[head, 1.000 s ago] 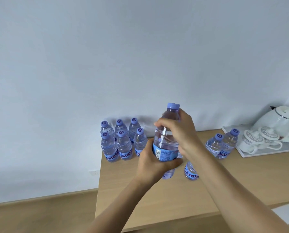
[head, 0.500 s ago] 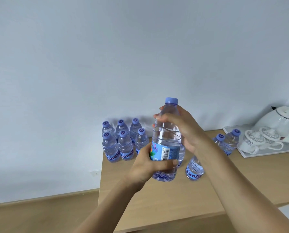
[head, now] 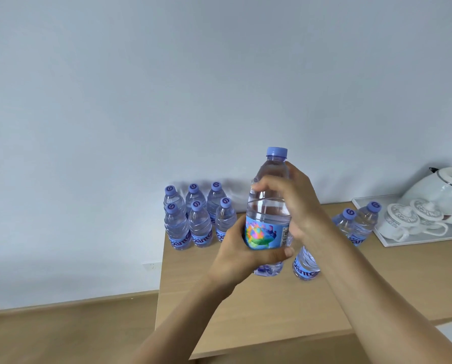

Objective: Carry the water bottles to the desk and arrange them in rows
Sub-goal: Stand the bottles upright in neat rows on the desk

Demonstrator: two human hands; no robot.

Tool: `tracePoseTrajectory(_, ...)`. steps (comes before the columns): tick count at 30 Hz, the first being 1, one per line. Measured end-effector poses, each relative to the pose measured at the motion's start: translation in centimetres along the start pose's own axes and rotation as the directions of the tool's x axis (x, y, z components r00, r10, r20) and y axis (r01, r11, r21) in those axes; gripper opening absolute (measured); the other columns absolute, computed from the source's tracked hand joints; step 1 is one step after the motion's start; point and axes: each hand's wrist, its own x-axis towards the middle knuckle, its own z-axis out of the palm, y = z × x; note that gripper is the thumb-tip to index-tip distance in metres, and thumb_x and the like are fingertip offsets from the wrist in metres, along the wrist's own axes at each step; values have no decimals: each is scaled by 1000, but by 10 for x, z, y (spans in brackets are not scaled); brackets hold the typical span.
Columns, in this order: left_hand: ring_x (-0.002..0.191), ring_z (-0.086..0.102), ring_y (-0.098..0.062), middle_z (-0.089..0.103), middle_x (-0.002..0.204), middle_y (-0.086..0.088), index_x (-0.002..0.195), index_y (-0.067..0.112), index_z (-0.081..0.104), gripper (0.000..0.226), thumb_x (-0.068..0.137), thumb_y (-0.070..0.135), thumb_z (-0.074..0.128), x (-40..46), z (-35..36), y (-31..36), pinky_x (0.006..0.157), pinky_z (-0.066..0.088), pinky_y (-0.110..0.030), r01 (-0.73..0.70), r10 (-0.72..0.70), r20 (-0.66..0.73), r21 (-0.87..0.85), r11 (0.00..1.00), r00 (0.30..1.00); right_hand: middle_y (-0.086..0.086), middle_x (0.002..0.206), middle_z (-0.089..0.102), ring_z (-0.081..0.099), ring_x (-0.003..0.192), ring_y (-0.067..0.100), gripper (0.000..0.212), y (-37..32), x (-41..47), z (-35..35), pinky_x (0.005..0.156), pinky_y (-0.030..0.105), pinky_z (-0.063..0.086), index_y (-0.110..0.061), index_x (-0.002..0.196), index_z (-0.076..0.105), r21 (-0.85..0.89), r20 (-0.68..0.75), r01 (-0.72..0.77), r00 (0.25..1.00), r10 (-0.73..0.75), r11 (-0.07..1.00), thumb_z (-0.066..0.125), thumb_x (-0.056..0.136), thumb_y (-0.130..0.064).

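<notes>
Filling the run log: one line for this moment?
both hands: left hand, right hand | grip held bottle | above desk | six-bottle group arranged

Left hand [head: 239, 252] grip curled low; right hand [head: 295, 199] grip curled higher; forearms extended.

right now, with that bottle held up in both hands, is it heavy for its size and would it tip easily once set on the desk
The held bottle looks filled nearly to the neck, so probably fairly heavy for its size. The left hand wraps its label and the right hand its shoulder. Tall and narrow, it may tip if nudged high. On its side it would likely roll across the desk.
</notes>
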Motion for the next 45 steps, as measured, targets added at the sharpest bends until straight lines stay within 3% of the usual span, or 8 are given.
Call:
tracePoseTrajectory(3, 87, 69, -22, 73, 99, -10, 114, 3, 61, 59, 62, 13, 86, 0, -4, 3, 81, 56, -33, 31, -28, 77, -36, 999, 997, 9, 77, 63, 63, 73, 28, 27, -2, 4, -7, 69, 37, 54, -12, 77, 61, 39, 125, -20, 992, 15, 999, 72, 53, -10)
tracePoseTrajectory(6, 75, 67, -15, 72, 86, -4, 107, 3, 62, 50, 63, 10, 84, -1, -5, 5, 65, 54, -24, 15, -15, 59, 7, 1000, 998, 5, 77, 63, 65, 82, 25, 16, -2, 2, -8, 82, 49, 55, -10, 77, 60, 46, 197, 14, 980, -23, 999, 67, 64, -5)
tracePoseTrajectory(8, 70, 67, -12, 73, 82, 1, 101, 9, 63, 44, 62, 11, 85, -2, -2, 6, 60, 52, -19, -7, 7, 10, 20, 1000, 1000, 7, 77, 64, 68, 79, 24, 23, -4, -2, -4, 74, 51, 59, -8, 85, 58, 9, 179, 34, 983, -35, 999, 71, 66, -10)
tracePoseTrajectory(10, 72, 70, -11, 75, 83, 2, 98, 13, 64, 42, 62, 9, 86, -3, 1, 6, 63, 54, -20, -36, 38, -63, 32, 999, 997, 4, 81, 70, 72, 71, 20, 36, -4, -8, 2, 59, 33, 57, -9, 96, 59, -70, 75, 68, 995, -63, 995, 78, 66, -17)
tracePoseTrajectory(15, 60, 65, -8, 72, 77, 3, 97, 19, 59, 47, 61, 11, 89, -2, 8, 6, 51, 48, -18, -90, 116, -199, 132, 987, 973, -13, 78, 67, 66, 69, 3, 34, 0, -13, 15, 56, 16, 51, -8, 96, 61, -199, -114, 230, 960, -256, 953, 84, 72, -9)
tracePoseTrajectory(27, 86, 69, -18, 73, 94, -4, 105, 9, 68, 48, 60, 11, 83, -11, -12, 18, 75, 55, -26, -13, 29, 148, -106, 994, 989, 7, 81, 66, 67, 79, 25, 29, -15, -2, 7, 73, 36, 56, -18, 76, 67, 53, 230, 98, 967, -108, 994, 75, 49, -13)
tracePoseTrajectory(37, 73, 71, -9, 75, 83, 7, 95, 24, 65, 46, 60, 7, 90, -16, -1, 6, 60, 53, -18, -137, 178, -295, 155, 978, 939, -6, 79, 68, 70, 71, 11, 41, -3, -15, 23, 67, 29, 57, -13, 95, 58, -246, 9, 222, 974, -226, 943, 87, 66, -17)
tracePoseTrajectory(45, 71, 70, -10, 74, 84, 3, 98, 22, 63, 51, 57, 16, 93, -22, -8, 14, 59, 53, -19, -74, 91, -151, 114, 991, 984, 2, 65, 61, 65, 58, 15, 22, -15, -7, 29, 52, 24, 51, -11, 72, 59, -94, 67, 164, 985, -158, 982, 68, 55, -1)
